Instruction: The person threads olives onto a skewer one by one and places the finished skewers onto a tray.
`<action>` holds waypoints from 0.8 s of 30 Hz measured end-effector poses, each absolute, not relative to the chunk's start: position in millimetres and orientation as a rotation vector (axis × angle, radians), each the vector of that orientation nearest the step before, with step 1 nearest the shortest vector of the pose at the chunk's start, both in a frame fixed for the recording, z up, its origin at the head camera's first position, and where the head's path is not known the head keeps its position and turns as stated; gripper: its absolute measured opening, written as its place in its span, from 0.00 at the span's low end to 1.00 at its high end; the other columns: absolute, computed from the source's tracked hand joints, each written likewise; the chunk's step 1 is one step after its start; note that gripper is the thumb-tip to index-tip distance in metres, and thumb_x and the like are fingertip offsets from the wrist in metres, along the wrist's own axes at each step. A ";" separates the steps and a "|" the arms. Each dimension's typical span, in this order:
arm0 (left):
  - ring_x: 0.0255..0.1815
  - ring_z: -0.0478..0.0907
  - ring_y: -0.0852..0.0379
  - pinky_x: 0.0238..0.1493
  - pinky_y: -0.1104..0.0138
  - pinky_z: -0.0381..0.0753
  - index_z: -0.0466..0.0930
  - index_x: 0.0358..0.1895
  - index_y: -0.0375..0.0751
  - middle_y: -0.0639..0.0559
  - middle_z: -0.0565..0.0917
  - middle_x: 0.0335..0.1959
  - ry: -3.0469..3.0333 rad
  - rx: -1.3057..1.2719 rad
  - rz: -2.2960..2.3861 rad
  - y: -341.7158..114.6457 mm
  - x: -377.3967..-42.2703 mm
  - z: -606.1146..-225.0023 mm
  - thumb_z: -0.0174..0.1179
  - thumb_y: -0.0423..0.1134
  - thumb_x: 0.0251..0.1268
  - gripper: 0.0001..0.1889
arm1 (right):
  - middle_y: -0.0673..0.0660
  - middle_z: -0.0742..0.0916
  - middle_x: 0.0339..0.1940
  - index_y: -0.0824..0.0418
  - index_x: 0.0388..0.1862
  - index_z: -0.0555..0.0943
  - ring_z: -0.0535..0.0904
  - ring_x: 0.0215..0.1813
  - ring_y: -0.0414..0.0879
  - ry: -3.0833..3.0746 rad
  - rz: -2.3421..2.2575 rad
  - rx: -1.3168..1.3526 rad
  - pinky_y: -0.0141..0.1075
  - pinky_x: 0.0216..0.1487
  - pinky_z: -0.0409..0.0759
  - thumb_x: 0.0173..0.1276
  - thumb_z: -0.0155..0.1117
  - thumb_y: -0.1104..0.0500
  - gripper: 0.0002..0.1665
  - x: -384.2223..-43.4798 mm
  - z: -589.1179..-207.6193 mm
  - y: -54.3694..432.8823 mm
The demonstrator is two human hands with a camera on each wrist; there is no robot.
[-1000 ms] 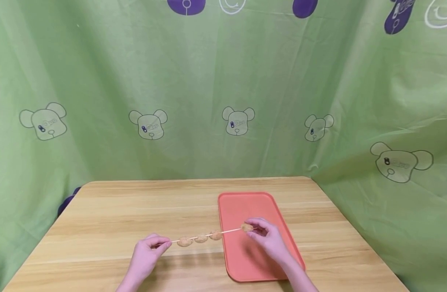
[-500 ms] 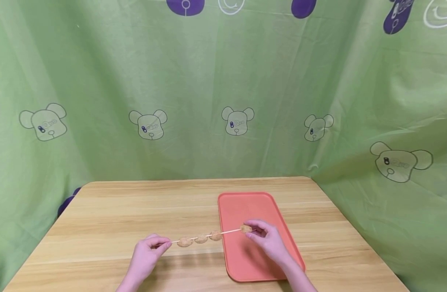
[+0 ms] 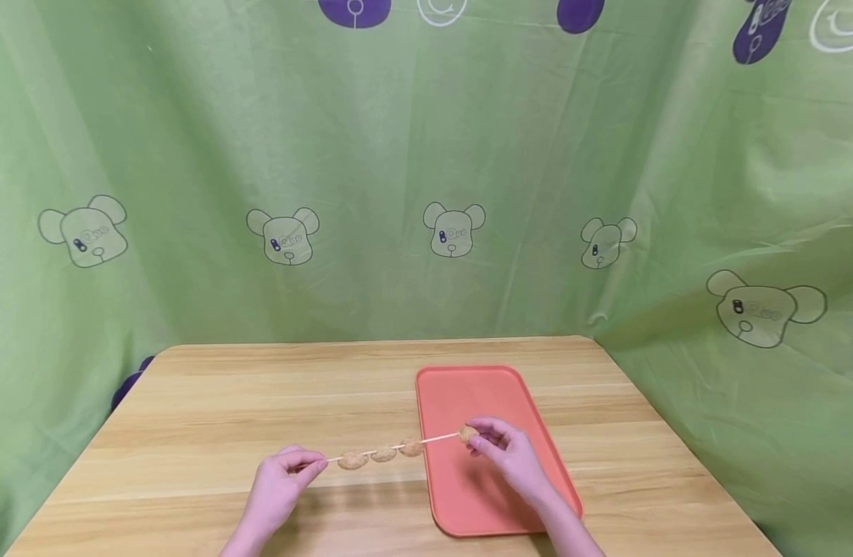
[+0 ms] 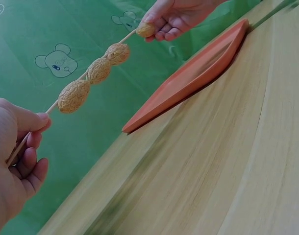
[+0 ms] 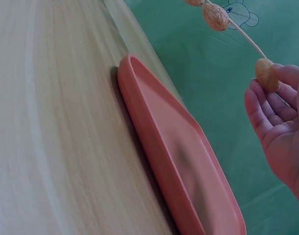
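Note:
My left hand [image 3: 276, 489] pinches the left end of a thin wooden skewer [image 3: 440, 439], with its lower end lying across the palm in the left wrist view. Threaded along it are three brown, wrinkled oval balls [image 4: 74, 96], sitting close together nearer the left hand. Farther right, a fourth, smoother brown ball [image 5: 267, 75] is on the skewer, apart from the others by a bare stretch of stick. My right hand [image 3: 513, 460] pinches that ball between thumb and fingers. The whole skewer is held above the table, slanting up to the right.
A coral-red rectangular tray [image 3: 461, 503] lies on the wooden table [image 3: 259, 402], right of centre and below my right hand. Green curtains [image 3: 371, 155] printed with bear heads hang behind the table and at both sides.
The ball in my right hand has shifted very slightly left along the skewer, and the right fingers have moved a little with it. My left hand and the three other balls stay put.

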State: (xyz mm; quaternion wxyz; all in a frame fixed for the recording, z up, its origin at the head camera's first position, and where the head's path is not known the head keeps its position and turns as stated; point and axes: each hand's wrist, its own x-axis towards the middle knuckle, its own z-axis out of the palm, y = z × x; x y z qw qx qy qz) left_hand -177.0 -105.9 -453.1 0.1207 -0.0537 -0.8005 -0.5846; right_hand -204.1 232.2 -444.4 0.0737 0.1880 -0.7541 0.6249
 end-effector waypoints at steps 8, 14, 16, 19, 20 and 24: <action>0.28 0.73 0.64 0.31 0.72 0.74 0.85 0.29 0.38 0.57 0.80 0.24 -2.330 -0.167 -1.701 -105.8 -177.6 -454.1 0.67 0.30 0.49 0.03 | 0.68 0.83 0.31 0.76 0.45 0.76 0.79 0.29 0.41 -2.286 1.897 0.428 0.35 0.34 0.80 0.65 0.59 0.64 0.15 -205.5 -445.7 230.4; 0.28 0.73 0.64 0.31 0.71 0.74 0.85 0.28 0.38 0.57 0.80 0.24 -2.328 -0.181 -1.697 -105.8 -177.1 -451.9 0.67 0.29 0.49 0.02 | 0.63 0.84 0.30 0.78 0.45 0.76 0.79 0.28 0.40 -2.263 1.913 0.455 0.34 0.33 0.80 0.65 0.59 0.65 0.16 -204.4 -443.0 229.2; 0.27 0.73 0.64 0.31 0.71 0.74 0.85 0.28 0.38 0.57 0.80 0.24 -2.329 -0.183 -1.696 -105.9 -177.4 -451.9 0.67 0.29 0.49 0.02 | 0.59 0.85 0.29 0.78 0.45 0.76 0.79 0.28 0.40 -2.267 1.921 0.446 0.34 0.34 0.80 0.65 0.59 0.64 0.16 -204.5 -442.8 229.2; 0.27 0.72 0.64 0.30 0.72 0.73 0.85 0.28 0.38 0.57 0.79 0.23 -2.339 -0.187 -1.689 -106.0 -177.3 -452.0 0.67 0.30 0.49 0.03 | 0.54 0.85 0.29 0.77 0.44 0.77 0.79 0.28 0.40 -2.272 1.927 0.427 0.34 0.34 0.80 0.64 0.60 0.64 0.16 -204.7 -442.7 228.8; 0.26 0.72 0.64 0.30 0.72 0.73 0.85 0.28 0.38 0.57 0.79 0.23 -2.344 -0.189 -1.682 -106.1 -177.4 -452.2 0.67 0.30 0.49 0.03 | 0.54 0.85 0.28 0.77 0.44 0.77 0.79 0.28 0.40 -2.271 1.922 0.433 0.34 0.34 0.80 0.64 0.60 0.64 0.15 -204.9 -443.0 228.7; 0.24 0.71 0.64 0.28 0.71 0.72 0.85 0.28 0.39 0.58 0.78 0.22 -2.364 -0.210 -1.629 -105.8 -177.1 -452.4 0.67 0.29 0.49 0.02 | 0.57 0.85 0.27 0.77 0.43 0.77 0.79 0.27 0.40 -2.257 1.895 0.500 0.34 0.32 0.80 0.64 0.60 0.66 0.14 -205.7 -444.8 228.5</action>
